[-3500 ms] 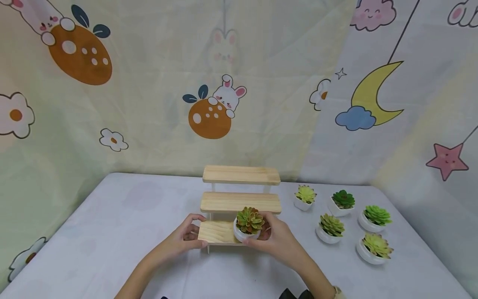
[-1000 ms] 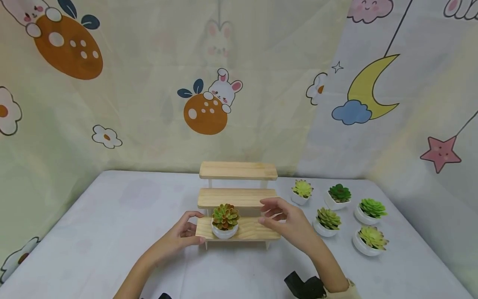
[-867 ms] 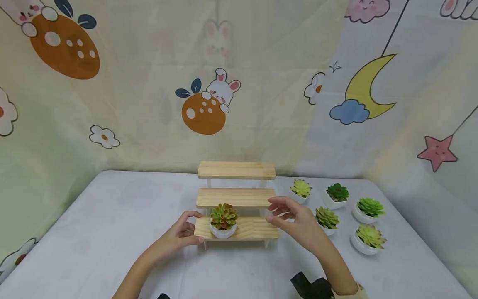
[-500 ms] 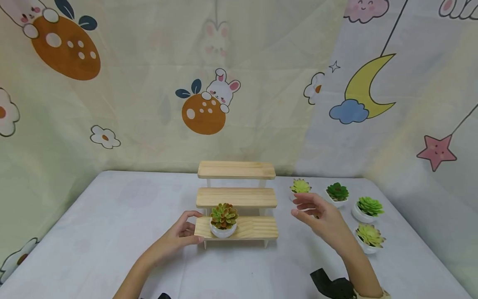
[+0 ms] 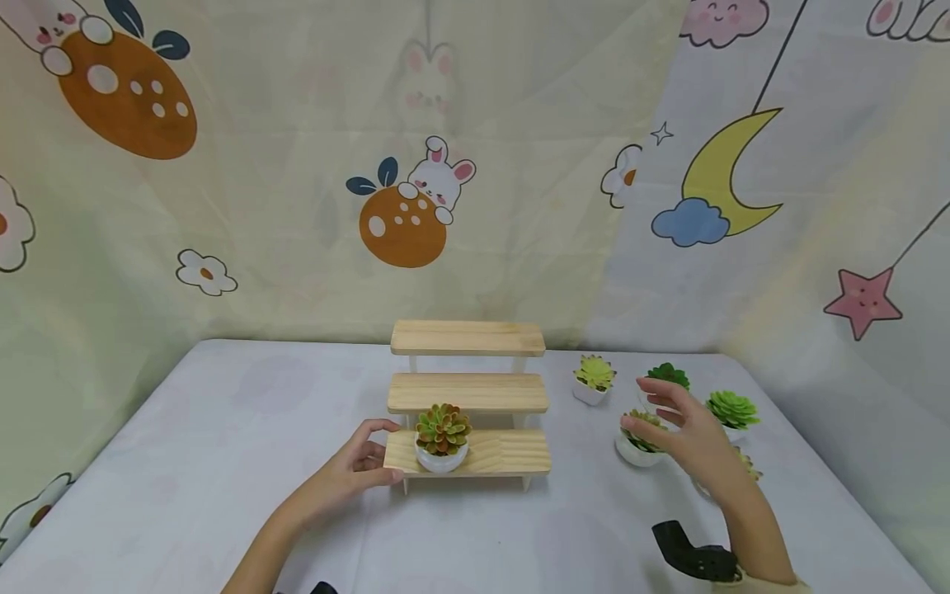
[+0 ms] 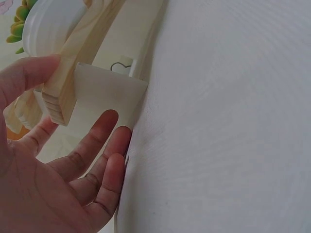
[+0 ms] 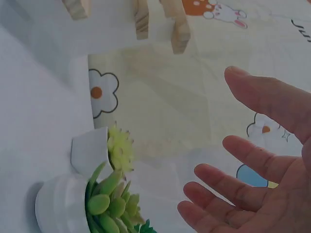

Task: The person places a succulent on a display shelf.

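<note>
A three-tier wooden display stand [image 5: 512, 452] stands mid-table. My left hand [image 5: 364, 462] holds the left end of its lowest board, thumb at the front and index finger behind; in the left wrist view the other fingers [image 6: 109, 141] are spread below the board. On that board sits a red-green potted succulent [image 5: 442, 437], left of the middle. My right hand [image 5: 698, 437] hovers over the plants at the right, holding nothing, its fingers apart in the right wrist view. Partly under it is a green succulent in a round white pot [image 5: 637, 450].
A yellow-green succulent [image 5: 594, 378] stands right of the stand. A dark green one [image 5: 668, 374], a bright green one [image 5: 732, 409] and a pale one [image 5: 751, 467] surround my right hand, partly hidden. A printed cloth backdrop [image 5: 297, 206] rises behind the table.
The red-green succulent was slid left along the lowest board and let go. My right hand has since moved right, over the other plants. My left hand has kept its place on the stand.
</note>
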Motion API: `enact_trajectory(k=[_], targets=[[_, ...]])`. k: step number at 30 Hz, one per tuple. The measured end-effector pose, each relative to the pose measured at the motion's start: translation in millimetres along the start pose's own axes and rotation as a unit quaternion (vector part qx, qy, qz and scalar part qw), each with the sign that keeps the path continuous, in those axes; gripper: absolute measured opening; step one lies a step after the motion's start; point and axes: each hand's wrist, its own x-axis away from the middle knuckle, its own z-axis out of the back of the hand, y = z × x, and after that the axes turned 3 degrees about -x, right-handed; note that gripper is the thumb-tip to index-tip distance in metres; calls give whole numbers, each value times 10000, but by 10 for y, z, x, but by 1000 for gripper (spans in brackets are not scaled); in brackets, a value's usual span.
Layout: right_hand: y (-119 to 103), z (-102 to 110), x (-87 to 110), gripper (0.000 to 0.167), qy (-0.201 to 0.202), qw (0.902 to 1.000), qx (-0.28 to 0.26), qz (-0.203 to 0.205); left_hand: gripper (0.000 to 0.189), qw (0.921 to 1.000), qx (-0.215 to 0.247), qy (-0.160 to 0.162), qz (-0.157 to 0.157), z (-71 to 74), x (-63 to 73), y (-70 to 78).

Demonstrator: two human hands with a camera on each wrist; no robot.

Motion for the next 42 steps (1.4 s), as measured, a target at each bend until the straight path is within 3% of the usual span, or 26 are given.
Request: enact_trajectory(k=[3, 9, 20, 42], targets=[[88, 59, -12, 73, -72, 9999, 74, -59, 61, 10000, -2, -8, -20, 2, -7, -1], [243, 85, -39, 85, -346, 9970, 278, -637, 61, 10000, -16, -46, -62, 4, -15, -4], [484, 29, -114, 101, -690, 9906, 73, -1182, 61, 10000, -68, -27, -49, 13, -2, -2], [704, -82, -136, 99, -895, 9835, 147, -1567, 61, 9999, -52, -32, -82, 2, 2, -25]])
